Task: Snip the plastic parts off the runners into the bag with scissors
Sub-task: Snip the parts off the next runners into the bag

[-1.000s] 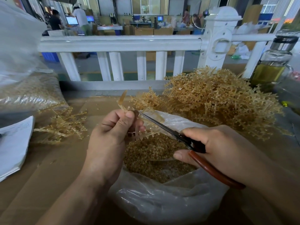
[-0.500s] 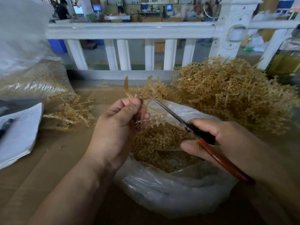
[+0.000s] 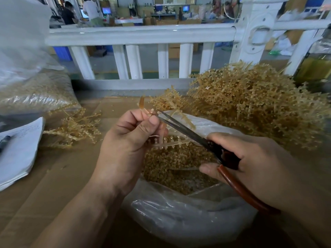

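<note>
Bag (image 3: 179, 221): clear plastic, nearest me on the counter (image 3: 53, 176), its mouth open upward under both my hands.
Right hand (image 3: 259, 167): fingers curled round the scissor handles, thumb on top, forefinger underneath.
Scissors (image 3: 188, 133): long axis runs from lower right to upper left. The red-brown handle trails toward my right wrist and the tips point at my left thumb. The dark blades lie close together, above the bag's mouth.
Left hand (image 3: 129, 145): thumb and curled fingers pinch a runner just beside the scissor tips.
Runner (image 3: 168, 144): pale amber, see-through, comb-shaped. One arm stretches sideways to the right beneath the blades, its short teeth standing up. A flat tab pokes up past my fingers.
Cut parts (image 3: 170, 169): small amber bits, heaped inside the bag.
Paper (image 3: 18, 151): white sheets at the left edge, a pen (image 3: 4, 142) lying on them.
Small heap (image 3: 75, 129): a few runners, left of my left hand.
Big heap (image 3: 259, 108): a tangled mound of amber runners behind the bag, to the right.
Sack (image 3: 35, 93): a second clear bag packed with amber bits, far left.
Railing (image 3: 139, 35): white, along the far edge of the counter.
</note>
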